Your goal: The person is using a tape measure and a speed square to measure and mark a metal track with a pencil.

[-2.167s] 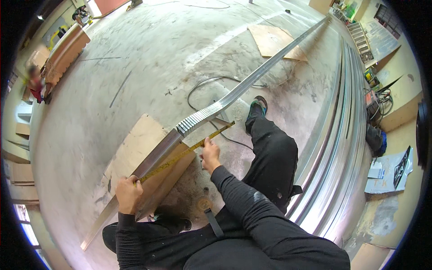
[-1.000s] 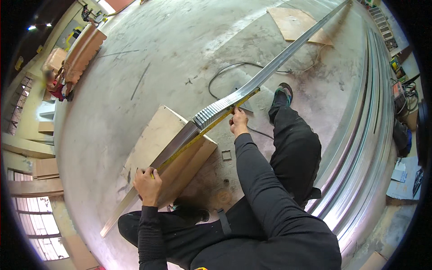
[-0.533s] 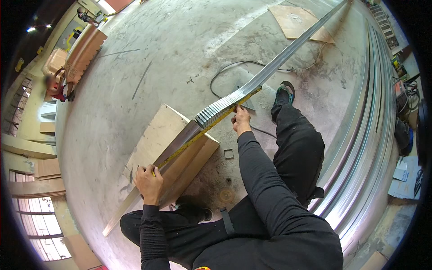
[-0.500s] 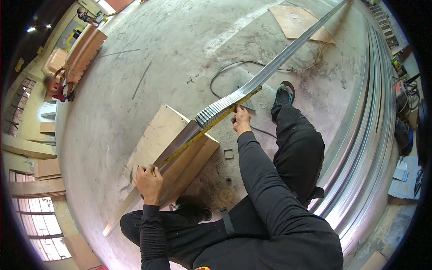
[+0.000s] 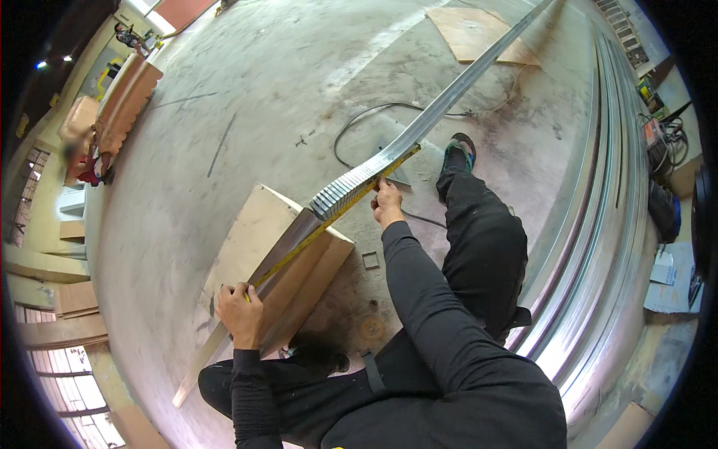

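A long metal channel [image 5: 479, 71] runs diagonally from the far right toward my left knee. Its middle stretch is a row of closely spaced cut segments [image 5: 348, 187], slightly bent. A yellow measuring tape [image 5: 295, 251] lies stretched along the channel's near side. My left hand [image 5: 239, 314] is closed on the tape at the lower-left part, against the channel. Beside the cut segments, my right hand [image 5: 387, 203] has its fingers bent up under the tape and the channel's edge, holding the tape there. Some fingertips are hidden.
A wooden box [image 5: 258, 213] supports the channel's near part. A black cable [image 5: 340, 142] loops on the floor past a plywood sheet [image 5: 479, 34]. Long metal lengths [image 5: 591, 247] lie at the right. A small square frame [image 5: 370, 260] lies near my legs. Another person [image 5: 93, 166] is far left.
The whole view has shifted slightly, so everything sits a little farther left and mostly lower. Both hands keep their places on the tape.
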### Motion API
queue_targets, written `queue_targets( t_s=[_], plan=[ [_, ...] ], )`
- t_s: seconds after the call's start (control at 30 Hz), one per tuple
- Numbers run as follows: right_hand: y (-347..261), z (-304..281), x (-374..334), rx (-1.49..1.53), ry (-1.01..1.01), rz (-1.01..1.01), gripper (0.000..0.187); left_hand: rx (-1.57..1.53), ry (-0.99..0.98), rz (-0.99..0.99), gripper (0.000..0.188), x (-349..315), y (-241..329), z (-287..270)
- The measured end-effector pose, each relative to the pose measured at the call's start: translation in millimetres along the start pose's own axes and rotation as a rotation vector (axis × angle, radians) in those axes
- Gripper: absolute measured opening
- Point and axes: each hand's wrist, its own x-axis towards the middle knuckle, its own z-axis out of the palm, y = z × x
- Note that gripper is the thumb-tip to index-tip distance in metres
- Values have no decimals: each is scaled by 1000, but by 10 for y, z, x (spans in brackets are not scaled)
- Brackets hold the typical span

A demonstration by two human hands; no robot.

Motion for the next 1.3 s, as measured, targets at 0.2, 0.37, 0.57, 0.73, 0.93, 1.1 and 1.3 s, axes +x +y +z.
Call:
queue_targets(
  t_s=[0.2,0.37,0.57,0.73,0.93,1.1,1.3],
  plan=[
    [17,-14,1,10,-4,16,22,14,-7,11,14,5,-4,-1],
    [16,-51,42,28,-5,-10,27,10,-12,11,15,18,9,19],
    [48,-16,-16,18,5,2,25,0,-6,-6,16,-2,-29,-15],
    [-2,-58,29,16,5,0,25,-14,-9,3,14,16,-25,25],
    [-22,-13,-79,5,-20,24,20,-10,12,7,14,0,-50,4],
    [-41,-42,-39,-22,-25,16,20,4,-5,0,16,12,-8,-13],
    [-9,-20,-46,13,-3,19,21,-14,1,0,16,8,-7,-40]
  ],
)
